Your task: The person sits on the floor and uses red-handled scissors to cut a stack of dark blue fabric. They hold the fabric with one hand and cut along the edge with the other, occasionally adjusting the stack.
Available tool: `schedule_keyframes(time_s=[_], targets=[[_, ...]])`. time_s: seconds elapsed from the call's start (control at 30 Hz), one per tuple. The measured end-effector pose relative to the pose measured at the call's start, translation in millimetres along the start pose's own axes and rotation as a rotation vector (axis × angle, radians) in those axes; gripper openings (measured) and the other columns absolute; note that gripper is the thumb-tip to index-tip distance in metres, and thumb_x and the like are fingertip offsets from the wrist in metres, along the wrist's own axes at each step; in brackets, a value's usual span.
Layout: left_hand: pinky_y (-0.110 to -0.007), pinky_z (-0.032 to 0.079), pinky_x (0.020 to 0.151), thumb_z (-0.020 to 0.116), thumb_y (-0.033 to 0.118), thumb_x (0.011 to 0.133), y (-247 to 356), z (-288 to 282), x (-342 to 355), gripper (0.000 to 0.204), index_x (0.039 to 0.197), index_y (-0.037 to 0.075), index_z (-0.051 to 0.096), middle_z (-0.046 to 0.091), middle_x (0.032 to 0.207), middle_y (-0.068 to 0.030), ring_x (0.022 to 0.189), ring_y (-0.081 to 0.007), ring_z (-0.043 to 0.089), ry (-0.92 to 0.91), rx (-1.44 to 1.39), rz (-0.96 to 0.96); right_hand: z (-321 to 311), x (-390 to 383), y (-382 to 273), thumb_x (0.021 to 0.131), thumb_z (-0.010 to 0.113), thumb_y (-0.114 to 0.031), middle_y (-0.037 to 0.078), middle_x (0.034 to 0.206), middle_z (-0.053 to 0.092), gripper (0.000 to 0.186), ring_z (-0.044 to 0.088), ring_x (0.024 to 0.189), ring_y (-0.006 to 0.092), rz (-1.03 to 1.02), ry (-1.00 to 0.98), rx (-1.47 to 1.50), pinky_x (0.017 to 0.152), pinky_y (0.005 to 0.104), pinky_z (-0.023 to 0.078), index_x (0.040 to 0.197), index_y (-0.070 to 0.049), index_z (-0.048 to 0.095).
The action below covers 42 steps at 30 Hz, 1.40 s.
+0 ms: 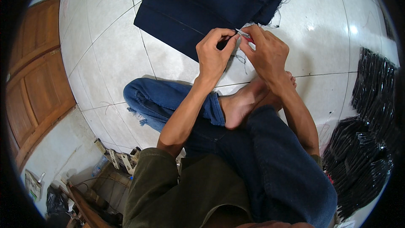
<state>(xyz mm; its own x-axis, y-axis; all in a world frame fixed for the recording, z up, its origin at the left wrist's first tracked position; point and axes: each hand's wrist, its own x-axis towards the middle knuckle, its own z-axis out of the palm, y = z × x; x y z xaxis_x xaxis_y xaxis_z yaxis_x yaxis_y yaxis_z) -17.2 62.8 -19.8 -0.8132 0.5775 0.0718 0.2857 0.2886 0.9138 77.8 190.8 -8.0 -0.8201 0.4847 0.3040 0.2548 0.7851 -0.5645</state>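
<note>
Dark navy cloth [177, 12] lies spread on the tiled floor in front of me, with frayed threads along its right edge. My left hand [214, 52] pinches the cloth's near corner between thumb and fingers. Close against those fingertips, my right hand [268, 50] grips a small cutting tool [242, 32] with a pointed silver tip and a bit of red. Most of the tool is hidden by my fingers, so its exact kind does not show. Loose threads [240, 58] dangle below the two hands.
My crossed legs in blue jeans [156, 97] and a bare foot [240, 105] lie under my forearms. Bundles of shiny black strips [358, 160] are at the right. A wooden door [42, 80] stands at the left, with wooden clutter [114, 177] at lower left.
</note>
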Motion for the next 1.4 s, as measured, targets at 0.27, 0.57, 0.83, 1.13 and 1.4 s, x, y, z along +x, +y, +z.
schedule_keyframes(time_s=[0.27,0.57,0.83,1.13,1.4], targets=[[-0.034,0.059,0.080,0.079,0.005,0.086,-4,-5,17,0.018,0.103,0.002,0.076,0.076,0.100,-0.0131,0.090,-0.0245,0.075,-0.174,0.253,0.336,20,-22,24,0.090,0.081,-0.033,0.004,0.089,0.072,0.039,0.065,0.082,0.0094,0.814,-0.040,0.827,0.073,0.0245,0.050,0.111,-0.002,0.071],[-0.046,0.048,0.107,0.073,0.009,0.091,1,-13,83,0.024,0.113,0.016,0.078,0.065,0.137,-0.0129,0.132,-0.0325,0.056,-0.460,0.549,0.757,51,-28,4,0.092,0.081,-0.020,0.002,0.093,0.066,0.027,0.056,0.080,0.0073,0.925,0.124,1.013,0.071,0.0231,0.044,0.104,0.002,0.069],[-0.064,0.019,0.122,0.067,0.027,0.092,13,6,134,0.019,0.102,0.012,0.075,0.029,0.162,-0.0293,0.152,-0.0519,0.021,-0.853,0.537,0.794,39,-25,3,0.094,0.078,-0.020,-0.005,0.067,0.054,0.020,0.041,0.058,0.0039,0.843,0.096,0.818,0.051,0.0261,0.033,0.094,-0.002,0.069],[-0.062,0.012,0.124,0.074,0.021,0.087,-8,16,130,0.013,0.085,0.009,0.075,0.040,0.158,-0.0241,0.152,-0.0489,0.024,-0.769,0.192,0.589,53,-28,9,0.096,0.074,-0.019,0.000,0.070,0.060,0.018,0.042,0.058,0.0075,0.613,0.215,0.491,0.051,0.0297,0.036,0.094,-0.002,0.070],[-0.061,0.012,0.124,0.076,0.021,0.088,-7,16,132,0.014,0.084,0.007,0.073,0.042,0.157,-0.0229,0.153,-0.0481,0.024,-0.770,0.134,0.554,39,-15,12,0.099,0.072,-0.019,0.000,0.090,0.068,0.019,0.056,0.082,0.0064,0.991,0.249,1.010,0.073,0.0230,0.043,0.105,-0.001,0.074]])
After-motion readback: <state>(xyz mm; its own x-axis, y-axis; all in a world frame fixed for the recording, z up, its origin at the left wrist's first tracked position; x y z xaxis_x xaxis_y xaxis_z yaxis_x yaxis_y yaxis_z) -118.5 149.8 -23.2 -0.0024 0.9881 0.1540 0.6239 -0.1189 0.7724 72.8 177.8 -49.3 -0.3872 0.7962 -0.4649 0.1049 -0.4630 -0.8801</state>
